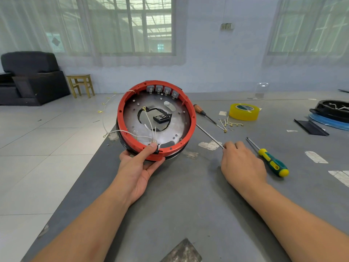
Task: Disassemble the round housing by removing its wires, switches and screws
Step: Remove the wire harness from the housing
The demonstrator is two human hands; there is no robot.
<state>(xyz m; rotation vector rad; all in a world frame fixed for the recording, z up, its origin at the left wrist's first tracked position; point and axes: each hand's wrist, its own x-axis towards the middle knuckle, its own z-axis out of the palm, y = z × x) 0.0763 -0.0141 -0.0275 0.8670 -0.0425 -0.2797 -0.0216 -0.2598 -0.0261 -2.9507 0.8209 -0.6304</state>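
The round housing (pixel 192 118) has a red plastic ring around a silver metal plate and stands tilted on its edge on the grey table. Several grey switches (pixel 162 90) sit along its upper inner rim. Thin white wires (pixel 149 120) with brass ring terminals run across the plate and hang off the left side. My left hand (pixel 139 165) grips the housing's lower rim, thumb pressed on the red ring. My right hand (pixel 240 163) lies knuckles up on the table, fingers curled around a long thin metal shaft (pixel 209 136) that points toward the housing.
A green-and-yellow screwdriver (pixel 272 161) lies right of my right hand. A wooden-handled screwdriver (pixel 203 113), loose brass-tipped wires (pixel 232 124) and a yellow tape roll (pixel 244 111) lie behind. A black-and-blue part (pixel 332 114) is at far right. The table's left edge drops to a tiled floor.
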